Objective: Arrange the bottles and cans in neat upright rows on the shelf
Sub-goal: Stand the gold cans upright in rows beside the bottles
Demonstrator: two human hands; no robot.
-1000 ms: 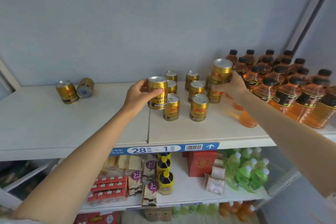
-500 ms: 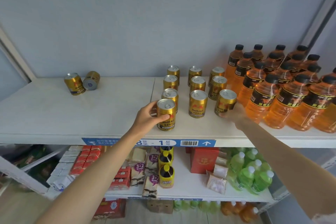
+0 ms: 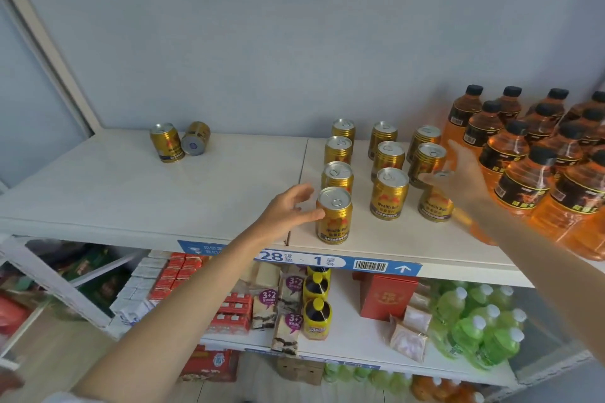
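Pale blue wall behind, white laminate shelf (image 3: 131, 193) below it, blue numbered label strip (image 3: 304, 260) along the front edge. Lower shelf crowded with green bottles (image 3: 474, 327), a red box (image 3: 388, 296), and red and white packets, mostly too small to read. Amber plastic bottles with black caps (image 3: 517, 160) packed at the right end, the outermost cut off by the frame edge, the front ones smeared by blur. Ten upright gold metal cans in three columns at mid-shelf: four on the left, three in the middle, three on the right.

Left hand (image 3: 284, 213) just beside the front gold can of the left column (image 3: 334, 214), fingers loosely spread, nothing grasped; thumb tip at the can's side, touching or barely apart (hard to say which), other fingers clear of it. Right hand (image 3: 458, 177) blurred, fingers extended and released, held in front of the front right gold can (image 3: 435, 203), hiding its top rim and part of the can behind; contact not discernible. Right forearm across the lower bottles, covering their bases.

Far left, well apart from the columns: one tilted gold can (image 3: 166, 142) leaning beside a toppled gold can (image 3: 195, 138), silver base facing the camera.
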